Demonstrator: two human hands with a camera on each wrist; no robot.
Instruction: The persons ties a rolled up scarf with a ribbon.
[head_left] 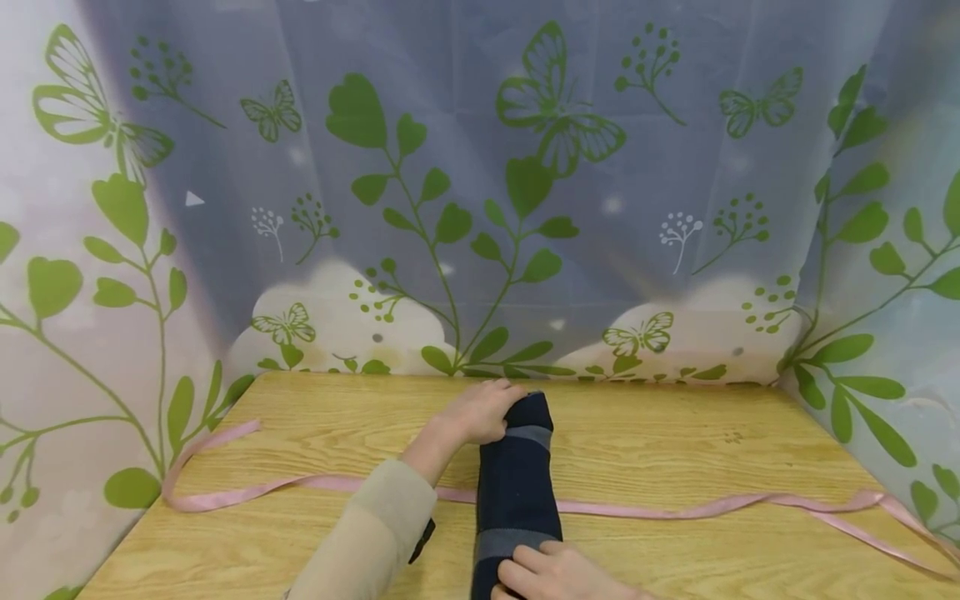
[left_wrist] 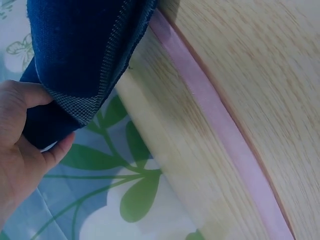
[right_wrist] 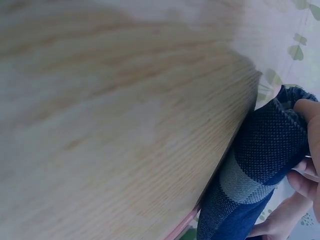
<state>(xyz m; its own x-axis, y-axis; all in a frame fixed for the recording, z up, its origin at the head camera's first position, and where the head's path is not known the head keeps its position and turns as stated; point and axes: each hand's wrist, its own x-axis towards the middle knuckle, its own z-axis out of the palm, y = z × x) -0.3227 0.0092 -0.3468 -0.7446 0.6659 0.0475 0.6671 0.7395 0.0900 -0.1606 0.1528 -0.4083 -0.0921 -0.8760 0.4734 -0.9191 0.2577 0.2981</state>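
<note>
Our left hand (head_left: 480,412) and right hand (head_left: 558,573) are gripping the grey-striped navy woven-cloth roll (head_left: 517,483); we're risking its loosening if we're pulling unevenly.

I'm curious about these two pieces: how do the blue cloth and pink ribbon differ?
The cloth is dark blue with grey bands; the ribbon is plain pink. The cloth is a thick roll; the ribbon, a narrow strip. The left hand and right hand hold the cloth; the ribbon is unheld. Both are long.
</note>
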